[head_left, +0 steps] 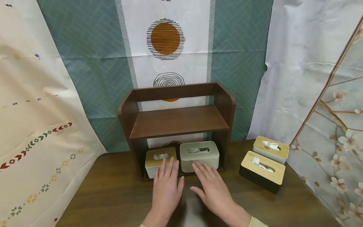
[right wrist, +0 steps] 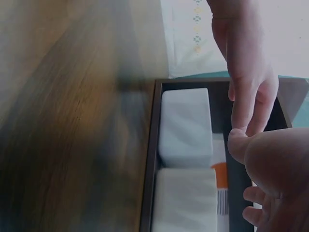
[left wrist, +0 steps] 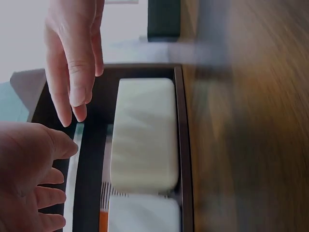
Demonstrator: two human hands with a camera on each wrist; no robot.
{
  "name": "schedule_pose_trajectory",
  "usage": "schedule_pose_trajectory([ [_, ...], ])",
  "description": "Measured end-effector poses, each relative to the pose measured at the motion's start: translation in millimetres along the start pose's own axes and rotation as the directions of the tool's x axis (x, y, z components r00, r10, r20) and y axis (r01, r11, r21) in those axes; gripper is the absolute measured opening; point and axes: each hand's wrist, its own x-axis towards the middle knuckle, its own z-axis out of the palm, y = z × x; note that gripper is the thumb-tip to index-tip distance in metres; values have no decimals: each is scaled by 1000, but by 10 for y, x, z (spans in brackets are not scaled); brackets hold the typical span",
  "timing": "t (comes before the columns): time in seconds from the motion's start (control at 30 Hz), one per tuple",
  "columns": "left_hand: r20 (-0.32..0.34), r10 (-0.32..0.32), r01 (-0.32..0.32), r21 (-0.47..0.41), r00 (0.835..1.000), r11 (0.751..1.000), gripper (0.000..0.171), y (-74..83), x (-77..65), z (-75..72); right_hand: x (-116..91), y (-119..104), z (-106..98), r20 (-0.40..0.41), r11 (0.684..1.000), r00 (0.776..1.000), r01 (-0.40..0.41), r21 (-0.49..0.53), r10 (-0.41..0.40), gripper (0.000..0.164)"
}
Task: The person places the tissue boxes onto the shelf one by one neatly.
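My left hand [head_left: 166, 186] stretches forward with straight fingers in front of a white tissue box with a bamboo lid [head_left: 151, 164]. Beside it my right hand [head_left: 212, 188] also has its fingers extended, nearest a rounded greenish-grey tissue box [head_left: 185, 162]. Both boxes stand side by side on the lower level of a brown wooden shelf [head_left: 180, 121], tissue showing in their openings. Nothing is held in either hand. The left wrist view shows the grey box [left wrist: 145, 135] inside the shelf, and the right wrist view shows the white one [right wrist: 186, 125].
On the right of the wooden table [head_left: 113, 192] are a black tissue box with a bamboo lid [head_left: 255, 171] and, behind it, a white one with a bamboo lid [head_left: 267, 151]. A patterned curtain [head_left: 93, 63] hangs behind the shelf. Patterned cloths flank the table.
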Motion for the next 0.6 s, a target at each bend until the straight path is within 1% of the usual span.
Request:
schedule_pose_trajectory([
  [0.17, 27, 23, -22, -37, 999, 999, 62, 185, 74, 46, -116, 150, -119, -15, 999, 999, -42, -24, 42, 81],
  [0.27, 62, 24, -20, -58, 998, 998, 61, 287, 127, 60, -175, 250, -182, -45, 998, 998, -48, -40, 46, 82],
  [0.4, 102, 37, -31, -64, 994, 997, 61, 426, 185, 84, -255, 370, -257, -73, 997, 996, -60, -53, 56, 83],
  [0.5, 115, 55, -48, -62, 992, 997, 61, 516, 211, 111, -313, 434, -306, -79, 995, 994, -80, -62, 75, 84],
  [0.6, 126, 69, -60, -78, 990, 995, 62, 585, 221, 139, -363, 487, -354, -82, 993, 993, -95, -72, 89, 84],
])
